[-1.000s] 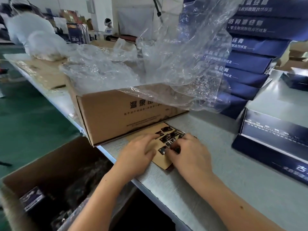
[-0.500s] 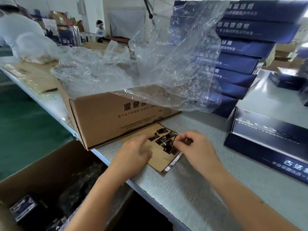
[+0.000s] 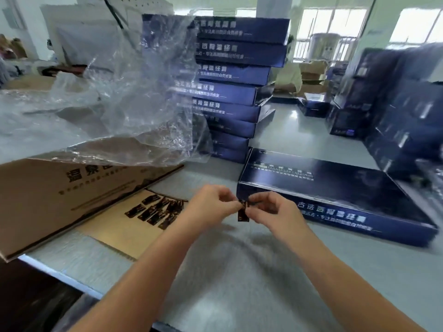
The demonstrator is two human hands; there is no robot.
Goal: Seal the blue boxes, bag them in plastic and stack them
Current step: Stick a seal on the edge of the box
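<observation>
Our left hand (image 3: 211,207) is pinching the top of a small dark sticker (image 3: 242,213), our right hand (image 3: 271,209) is pinching it too, and we're dangling it just beside the blue box (image 3: 335,188) lying at two o'clock.

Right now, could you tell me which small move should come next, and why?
Likely carry the sticker to the front edge of the box and press it down: the left hand and right hand pinch it beside the box's near corner.
</observation>
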